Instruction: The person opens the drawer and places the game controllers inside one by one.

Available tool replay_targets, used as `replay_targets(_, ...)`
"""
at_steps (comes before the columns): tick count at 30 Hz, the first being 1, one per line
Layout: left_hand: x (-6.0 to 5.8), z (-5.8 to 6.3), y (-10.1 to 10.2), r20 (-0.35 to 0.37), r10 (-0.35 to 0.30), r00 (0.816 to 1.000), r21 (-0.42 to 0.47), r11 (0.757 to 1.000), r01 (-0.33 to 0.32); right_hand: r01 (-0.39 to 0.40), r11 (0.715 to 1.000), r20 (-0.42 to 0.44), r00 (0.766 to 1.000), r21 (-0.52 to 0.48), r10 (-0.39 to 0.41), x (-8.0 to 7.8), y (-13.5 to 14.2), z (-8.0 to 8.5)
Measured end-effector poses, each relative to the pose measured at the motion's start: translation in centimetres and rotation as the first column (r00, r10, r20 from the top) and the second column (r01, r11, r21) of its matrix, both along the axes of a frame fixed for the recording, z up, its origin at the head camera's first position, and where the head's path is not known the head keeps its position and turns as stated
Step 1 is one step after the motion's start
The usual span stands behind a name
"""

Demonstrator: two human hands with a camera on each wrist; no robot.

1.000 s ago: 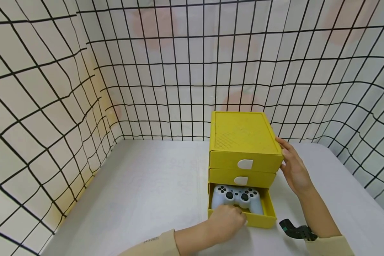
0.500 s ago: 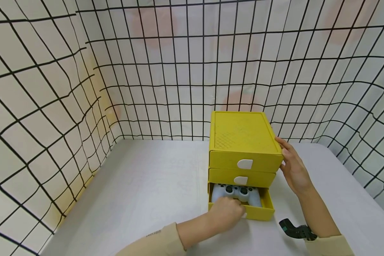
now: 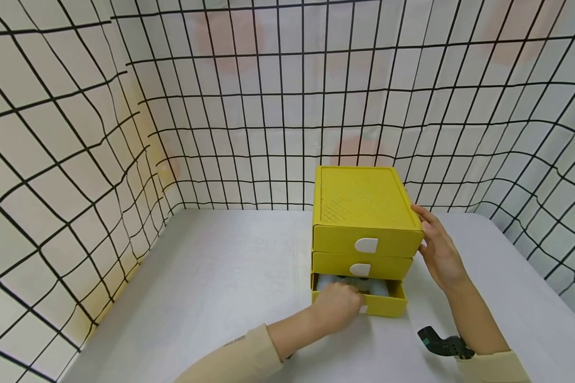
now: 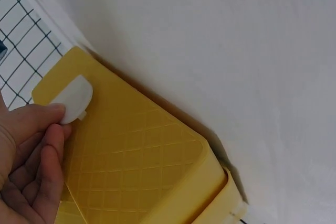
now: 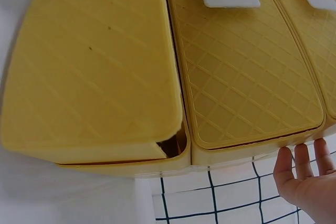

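Observation:
A yellow three-drawer box stands on the table with its bottom drawer pulled partly out. In that drawer lies a pale game controller, mostly covered by the drawer above and by my left hand. In the left wrist view, my left thumb and curled fingers pinch the white drawer handle. My right hand rests its fingertips against the box's right side, as the right wrist view also shows along the lower edge. The two upper drawers are closed.
A white-covered table extends to the left of the box. Black grid netting over white cloth encloses the back and both sides. A black strap sits at the right wrist.
My left hand has pushed the bottom drawer further into the box, so the controller has slid largely out of sight beneath the drawer above. The right hand has kept its place.

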State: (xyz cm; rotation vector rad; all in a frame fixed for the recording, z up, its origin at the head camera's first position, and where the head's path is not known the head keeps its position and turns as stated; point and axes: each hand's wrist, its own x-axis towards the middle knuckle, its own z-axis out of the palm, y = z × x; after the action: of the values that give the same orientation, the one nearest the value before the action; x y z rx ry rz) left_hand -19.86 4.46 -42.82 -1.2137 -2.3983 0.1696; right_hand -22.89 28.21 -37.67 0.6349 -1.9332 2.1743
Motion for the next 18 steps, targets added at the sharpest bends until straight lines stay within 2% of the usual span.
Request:
replay_targets(5,-0.7,-0.1,0.1,-0.033,0.021,0.999,0.007,1.000,-0.020,-0.001,1.000,0.002,1.000,0.004,0.001,0.0,0.0,0.0)
replay_targets(18,-2.1,-0.4,0.3,-0.029,0.029,0.999,0.031,0.999,-0.028,0.005,1.000,0.002,1.000,-0.001,-0.005,-0.1,0.0,0.0)
